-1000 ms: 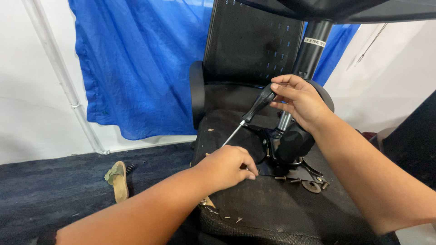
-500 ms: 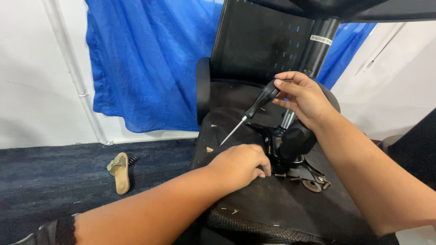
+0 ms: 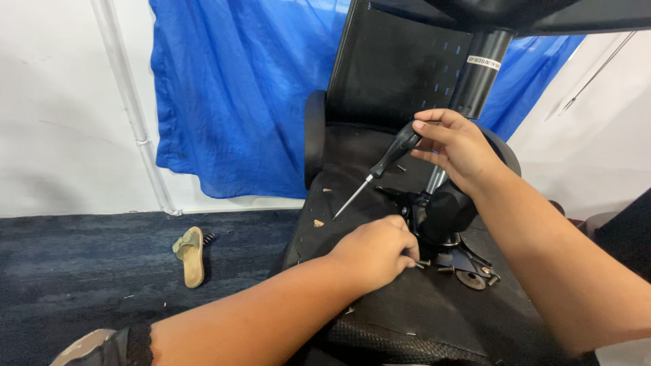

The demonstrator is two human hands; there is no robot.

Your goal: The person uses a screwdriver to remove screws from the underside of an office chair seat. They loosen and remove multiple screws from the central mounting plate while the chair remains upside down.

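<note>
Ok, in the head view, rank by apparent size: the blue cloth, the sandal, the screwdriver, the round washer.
1. blue cloth
2. screwdriver and sandal: look about alike in length; the sandal lies farther off, so unranked
3. round washer, smallest

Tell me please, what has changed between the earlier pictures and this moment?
The left hand slid a little to the right across the overturned chair seat, toward the black mechanism, and now rests close beside it. The right hand keeps holding the screwdriver, tip pointing down-left as before. Nothing was picked up or released. The sandal stays on the carpet.
</note>
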